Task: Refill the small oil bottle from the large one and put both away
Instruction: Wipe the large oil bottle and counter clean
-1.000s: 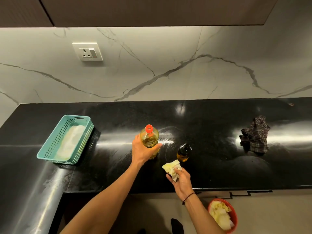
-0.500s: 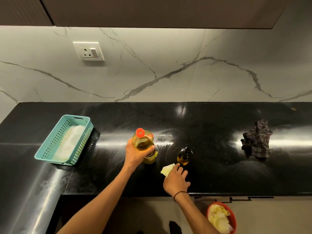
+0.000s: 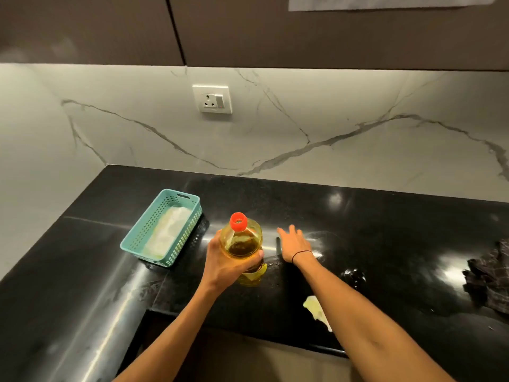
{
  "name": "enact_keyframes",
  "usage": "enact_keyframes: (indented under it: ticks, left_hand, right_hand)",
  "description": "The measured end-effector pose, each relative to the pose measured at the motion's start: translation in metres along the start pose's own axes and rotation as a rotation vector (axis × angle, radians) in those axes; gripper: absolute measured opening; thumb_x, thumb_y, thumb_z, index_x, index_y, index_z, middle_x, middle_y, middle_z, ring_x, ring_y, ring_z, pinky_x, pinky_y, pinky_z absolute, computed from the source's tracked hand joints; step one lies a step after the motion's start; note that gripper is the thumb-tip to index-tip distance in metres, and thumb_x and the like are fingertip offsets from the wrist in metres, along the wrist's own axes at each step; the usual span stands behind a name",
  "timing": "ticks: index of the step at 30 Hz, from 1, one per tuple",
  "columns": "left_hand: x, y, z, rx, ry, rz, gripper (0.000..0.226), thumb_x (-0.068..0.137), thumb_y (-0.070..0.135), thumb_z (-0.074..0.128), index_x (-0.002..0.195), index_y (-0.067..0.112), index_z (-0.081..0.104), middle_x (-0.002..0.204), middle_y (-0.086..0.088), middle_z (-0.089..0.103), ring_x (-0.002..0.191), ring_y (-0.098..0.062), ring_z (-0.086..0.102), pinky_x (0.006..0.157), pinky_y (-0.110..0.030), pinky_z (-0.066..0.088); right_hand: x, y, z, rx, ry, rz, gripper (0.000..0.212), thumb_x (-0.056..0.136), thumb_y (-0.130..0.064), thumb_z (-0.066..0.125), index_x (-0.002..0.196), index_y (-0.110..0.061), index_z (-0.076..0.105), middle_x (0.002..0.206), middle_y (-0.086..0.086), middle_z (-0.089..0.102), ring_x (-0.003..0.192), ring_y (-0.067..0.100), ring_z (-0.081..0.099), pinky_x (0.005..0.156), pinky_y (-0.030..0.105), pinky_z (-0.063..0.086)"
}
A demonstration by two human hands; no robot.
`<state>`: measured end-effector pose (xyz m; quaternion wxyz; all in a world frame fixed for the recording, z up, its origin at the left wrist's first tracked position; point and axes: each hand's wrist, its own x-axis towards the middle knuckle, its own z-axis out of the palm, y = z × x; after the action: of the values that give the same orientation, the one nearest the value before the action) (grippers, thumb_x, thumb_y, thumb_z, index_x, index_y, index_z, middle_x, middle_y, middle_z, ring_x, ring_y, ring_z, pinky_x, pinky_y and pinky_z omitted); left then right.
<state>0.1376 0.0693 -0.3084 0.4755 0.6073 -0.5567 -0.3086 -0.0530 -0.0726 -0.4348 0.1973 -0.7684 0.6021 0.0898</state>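
Tissue (image 3: 316,310) released; hands: right (image 3: 294,244) spread, left (image 3: 223,263) around bottle (image 3: 243,244).

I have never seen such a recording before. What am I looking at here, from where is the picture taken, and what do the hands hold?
There is no machine here: a person wears a camera on the head, so the picture looks forward and down at their own two bare arms. The left hand grips the large oil bottle, which has a red cap and yellow oil inside. The right hand is stretched forward with straight fingers and holds nothing. Below is a black countertop. On it stand a teal basket with something white inside, a crumpled tissue near the front edge, and a dark checked cloth at far right. The small bottle is not clearly visible now.
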Motion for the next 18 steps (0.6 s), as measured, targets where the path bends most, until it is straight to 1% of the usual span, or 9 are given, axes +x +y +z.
enact_keyframes:
  ticks: [2,5,8,9,10,12,14,16,18]
  left_hand:
    - [-0.001,-0.001,-0.009,0.019,0.027,0.005,0.054,0.063,0.048,0.097,0.104,0.021,0.074,0.098,0.003,0.078,0.093,-0.018,0.077,0.085,-0.045,0.064]
    - [-0.003,0.001,-0.019,0.015,0.032,0.042,0.049,0.065,0.044,0.096,0.102,0.020,0.074,0.095,0.003,0.078,0.091,-0.018,0.077,0.085,-0.042,0.064]
    - [-0.007,0.002,-0.025,0.026,0.020,0.036,0.049,0.066,0.045,0.095,0.102,0.021,0.074,0.095,0.004,0.078,0.091,-0.016,0.077,0.086,-0.043,0.064]
    - [-0.008,0.001,-0.026,0.036,0.015,0.035,0.049,0.065,0.046,0.095,0.102,0.021,0.074,0.095,0.006,0.078,0.091,-0.014,0.077,0.086,-0.043,0.064]
    - [-0.008,0.001,-0.026,0.045,0.012,0.031,0.049,0.065,0.048,0.095,0.101,0.022,0.074,0.095,0.008,0.078,0.091,-0.012,0.077,0.086,-0.043,0.064]
    - [-0.009,0.002,-0.025,0.054,0.003,0.019,0.051,0.064,0.051,0.095,0.102,0.024,0.074,0.095,0.009,0.078,0.091,-0.010,0.077,0.086,-0.044,0.064]
    - [-0.010,0.002,-0.022,0.059,-0.006,0.004,0.052,0.063,0.053,0.094,0.102,0.027,0.073,0.096,0.009,0.079,0.092,-0.010,0.076,0.088,-0.045,0.064]
    - [-0.010,0.005,-0.018,0.062,-0.011,-0.007,0.052,0.062,0.054,0.094,0.102,0.029,0.073,0.097,0.010,0.079,0.093,-0.009,0.076,0.089,-0.045,0.063]
    - [-0.010,0.009,-0.014,0.049,-0.015,-0.016,0.051,0.061,0.053,0.095,0.101,0.030,0.075,0.097,0.009,0.079,0.094,-0.009,0.076,0.090,-0.045,0.063]
  right_hand:
    - [0.006,0.000,0.008,-0.076,-0.015,-0.036,0.060,0.091,-0.006,0.056,0.146,-0.024,0.042,0.148,0.016,0.035,0.134,0.041,0.038,0.098,0.054,0.051]
    - [-0.004,-0.006,0.017,-0.118,0.074,-0.054,0.042,0.097,-0.001,0.045,0.136,-0.015,0.048,0.140,0.017,0.042,0.129,0.041,0.042,0.093,0.051,0.050]
    - [-0.018,-0.008,0.024,-0.088,0.110,-0.066,0.042,0.097,0.001,0.045,0.137,-0.011,0.047,0.138,0.021,0.045,0.123,0.043,0.050,0.094,0.050,0.050]
    - [-0.022,-0.008,0.023,-0.016,0.127,-0.047,0.041,0.096,-0.001,0.048,0.136,-0.010,0.046,0.135,0.022,0.048,0.119,0.044,0.054,0.091,0.050,0.050]
    - [-0.026,-0.006,0.020,0.100,0.165,-0.017,0.036,0.095,-0.003,0.051,0.130,-0.010,0.049,0.127,0.022,0.054,0.111,0.044,0.058,0.085,0.048,0.051]
    - [-0.040,-0.005,0.003,0.416,0.285,0.049,0.015,0.087,-0.007,0.061,0.099,-0.011,0.055,0.096,0.016,0.065,0.087,0.040,0.063,0.071,0.047,0.051]
    - [-0.061,-0.005,-0.025,0.724,0.366,0.056,0.018,0.077,-0.009,0.074,0.082,-0.010,0.056,0.078,0.011,0.068,0.075,0.033,0.067,0.068,0.046,0.056]
    - [-0.091,-0.007,-0.063,0.958,0.408,-0.028,0.023,0.076,-0.010,0.083,0.081,-0.007,0.061,0.078,0.008,0.074,0.077,0.023,0.073,0.074,0.043,0.063]
    - [-0.124,-0.013,-0.109,1.166,0.427,-0.161,0.027,0.079,-0.007,0.086,0.086,0.003,0.062,0.088,0.011,0.078,0.088,0.023,0.077,0.083,0.042,0.064]
